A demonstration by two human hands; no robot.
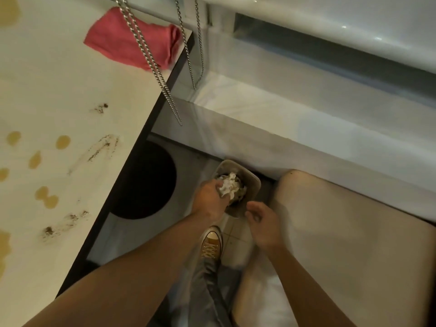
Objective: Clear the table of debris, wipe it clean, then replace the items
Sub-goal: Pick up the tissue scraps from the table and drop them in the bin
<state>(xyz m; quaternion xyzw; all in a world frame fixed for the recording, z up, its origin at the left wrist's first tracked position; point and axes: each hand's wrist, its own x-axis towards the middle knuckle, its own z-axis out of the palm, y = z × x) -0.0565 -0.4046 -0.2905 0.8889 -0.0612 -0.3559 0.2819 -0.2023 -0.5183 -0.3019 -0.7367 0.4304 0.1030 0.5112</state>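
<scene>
Surface [59,95] fills the left of the view, pale with a dark edge, and it carries amber puddles [46,197] and streaks of dark crumbs [101,147]. Beige cushion [342,244] lies at the lower right, beside the floor gap where the person stands. Pink cloth [132,41] sits crumpled at the far corner of the surface, with thin metal chains [151,64] hanging in front of it, close to the camera. Below the surface edge a black round base [146,182] rests on the floor. Just beyond it stands a small beige bin [253,179], already holding crumpled waste. Left hand [208,198] reaches over the bin's mouth, its fingers [218,184] curled round a wad of white tissue [228,187] that is at the bin's opening. Right hand [264,224] hovers at the bin's near rim, fingers loosely spread and holding nothing. One yellow sneaker [211,243] shows between the forearms, on the tiled floor.
</scene>
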